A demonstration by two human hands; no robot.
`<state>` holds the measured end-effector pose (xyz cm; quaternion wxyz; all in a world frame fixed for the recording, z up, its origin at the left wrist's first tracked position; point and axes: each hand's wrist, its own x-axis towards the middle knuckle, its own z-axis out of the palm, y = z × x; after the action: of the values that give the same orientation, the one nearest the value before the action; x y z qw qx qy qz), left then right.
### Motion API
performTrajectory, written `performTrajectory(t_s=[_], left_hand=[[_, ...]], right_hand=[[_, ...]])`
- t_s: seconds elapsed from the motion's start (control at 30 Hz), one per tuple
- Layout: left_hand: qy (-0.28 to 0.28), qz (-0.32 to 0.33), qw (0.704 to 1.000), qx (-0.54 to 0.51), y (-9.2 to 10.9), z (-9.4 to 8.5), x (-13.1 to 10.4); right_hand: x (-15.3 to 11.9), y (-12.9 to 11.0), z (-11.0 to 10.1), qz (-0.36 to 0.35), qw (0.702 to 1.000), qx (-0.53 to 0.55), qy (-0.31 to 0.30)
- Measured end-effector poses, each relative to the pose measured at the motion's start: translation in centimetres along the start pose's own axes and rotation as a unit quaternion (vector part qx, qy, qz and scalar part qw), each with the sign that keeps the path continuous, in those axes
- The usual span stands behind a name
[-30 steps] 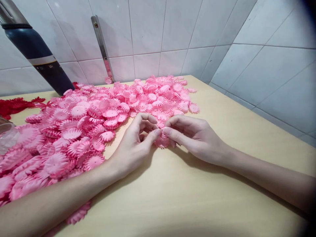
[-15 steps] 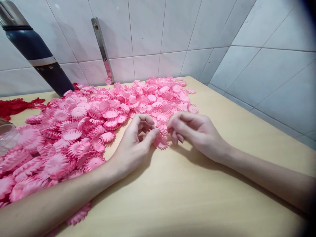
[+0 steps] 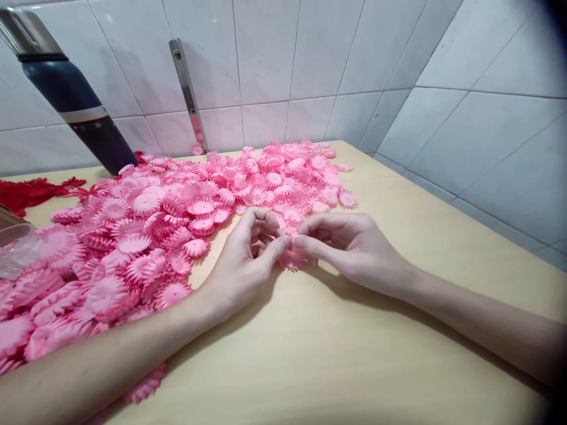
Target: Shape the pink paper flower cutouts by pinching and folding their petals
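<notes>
Between my hands is a pink fabric flower piece [image 3: 292, 261] with a fringed petal edge, held just above the table. My left hand [image 3: 254, 245] pinches it between thumb and forefinger from the left. From the right, my right hand [image 3: 343, 242] is closed too, its thumb and forefinger tips pinching at the same piece, nearly meeting the left thumb. The fingertips partly cover the piece. A large heap of similar pink flower pieces [image 3: 146, 203] spreads behind and to the left of my hands, running under my left forearm.
A dark blue bottle [image 3: 84, 103] with a metal cap stands at the back left. Red flower pieces [image 3: 35, 193] and a clear plastic container [image 3: 18, 251] are at the left. A metal strip [image 3: 186, 82] is fixed to the tiled wall [image 3: 266, 59] behind the wooden table [image 3: 336, 348].
My right hand has moved left, and its thumb and forefinger now meet the flower piece by my left thumb. My left hand has barely moved. The view has shifted slightly.
</notes>
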<state>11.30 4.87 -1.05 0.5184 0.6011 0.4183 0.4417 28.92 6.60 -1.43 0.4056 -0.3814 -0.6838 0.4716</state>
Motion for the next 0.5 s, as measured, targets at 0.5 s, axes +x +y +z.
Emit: performTrajectory(t_s=[0.5], left_hand=[[-0.001,0.02,0.999,0.044,0.1,-0.1,0.2]], right_hand=[[0.8,1.1,-0.2,0.051,0.97,0.165,0.173]])
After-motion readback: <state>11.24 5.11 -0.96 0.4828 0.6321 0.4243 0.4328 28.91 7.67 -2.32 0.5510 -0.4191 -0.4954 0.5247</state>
